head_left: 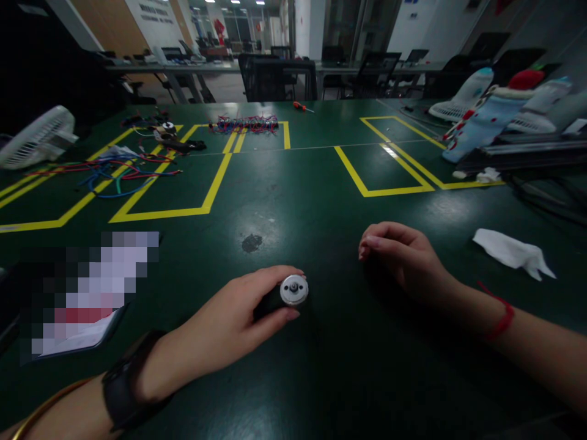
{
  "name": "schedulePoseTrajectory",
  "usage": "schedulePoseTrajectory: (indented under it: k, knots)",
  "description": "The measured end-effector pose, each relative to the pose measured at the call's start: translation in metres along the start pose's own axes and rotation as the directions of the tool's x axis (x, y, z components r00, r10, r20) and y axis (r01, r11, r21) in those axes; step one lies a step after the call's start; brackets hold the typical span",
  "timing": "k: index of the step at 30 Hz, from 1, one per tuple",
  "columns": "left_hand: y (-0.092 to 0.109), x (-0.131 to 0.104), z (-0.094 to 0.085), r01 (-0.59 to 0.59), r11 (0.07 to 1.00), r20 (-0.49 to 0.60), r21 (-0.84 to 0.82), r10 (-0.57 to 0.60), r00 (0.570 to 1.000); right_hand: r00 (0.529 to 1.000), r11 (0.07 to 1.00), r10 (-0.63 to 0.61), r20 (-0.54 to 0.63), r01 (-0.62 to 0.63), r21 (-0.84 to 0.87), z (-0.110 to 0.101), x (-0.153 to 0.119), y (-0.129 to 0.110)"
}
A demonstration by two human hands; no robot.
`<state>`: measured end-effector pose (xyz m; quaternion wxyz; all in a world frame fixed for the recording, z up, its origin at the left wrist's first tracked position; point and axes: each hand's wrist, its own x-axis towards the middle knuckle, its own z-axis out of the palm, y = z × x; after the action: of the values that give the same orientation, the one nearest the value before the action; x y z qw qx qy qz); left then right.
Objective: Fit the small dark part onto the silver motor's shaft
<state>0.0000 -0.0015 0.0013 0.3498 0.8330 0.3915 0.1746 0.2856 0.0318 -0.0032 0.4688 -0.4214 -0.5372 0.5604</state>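
My left hand (238, 311) is wrapped round a small electric motor (294, 289) on the green table. The motor's round silver end, with a central shaft and two small holes, faces me; its dark body is mostly covered by the thumb and fingers. To the right, my right hand (401, 253) rests above the table with its fingers curled and the thumb pressed against them. Whatever those fingers hold, if anything, is hidden. A dark worn patch (252, 243) marks the tabletop beyond my left hand.
A crumpled white tissue (513, 252) lies on the right, and a pixelated flat device (96, 299) on the left. Farther off are loose coloured wires (128, 174), a wire bundle (245, 124), an orange screwdriver (300, 106), yellow tape outlines (398, 192) and a white fan (39, 137).
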Motion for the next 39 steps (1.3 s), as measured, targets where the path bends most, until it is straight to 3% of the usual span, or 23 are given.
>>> schedulePoseTrajectory:
  k: [11, 13, 15, 17, 19, 22, 30, 33, 39]
  knots:
    - [0.000, 0.000, 0.001, 0.005, 1.000, 0.004, 0.001, -0.005, 1.000, 1.000, 1.000, 0.003, 0.020, -0.002, -0.030, 0.002, -0.002, -0.003]
    - [0.000, 0.001, 0.001, 0.003, 1.000, 0.000, -0.003, -0.003, 1.000, 1.000, 0.995, 0.003, 0.019, -0.002, -0.099, 0.003, -0.001, -0.003]
    - [0.000, 0.001, 0.001, -0.003, 1.000, -0.003, -0.005, 0.003, 1.000, 0.998, 0.961, -0.008, 0.060, 0.024, -0.274, 0.006, 0.000, -0.004]
    - [0.000, 0.001, 0.001, -0.015, 1.000, -0.012, -0.001, 0.015, 1.000, 0.981, 0.853, -0.048, 0.188, 0.138, -0.503, 0.010, 0.002, -0.006]
    - [0.000, 0.002, 0.001, -0.024, 1.000, -0.025, 0.004, 0.024, 0.999, 0.930, 0.676, -0.074, 0.361, 0.313, -0.667, 0.017, 0.003, -0.010]
    - [0.000, 0.002, 0.002, -0.035, 0.999, -0.034, 0.012, 0.035, 0.999, 0.840, 0.451, -0.056, 0.539, 0.503, -0.737, 0.029, 0.003, -0.023]
    - [-0.002, 0.001, 0.003, -0.053, 0.998, -0.058, 0.033, 0.055, 0.997, 0.757, 0.282, -0.267, 0.597, 0.653, -0.703, 0.066, -0.003, -0.050]
    - [-0.001, 0.001, 0.003, -0.042, 0.999, -0.038, 0.033, 0.044, 0.998, 0.753, 0.294, -0.280, 0.595, 0.657, -0.694, 0.071, 0.000, -0.050]
    - [0.001, 0.002, 0.002, -0.051, 0.999, -0.038, 0.011, 0.052, 0.998, 0.827, 0.546, -0.300, 0.475, 0.557, -0.626, 0.050, 0.002, -0.047]
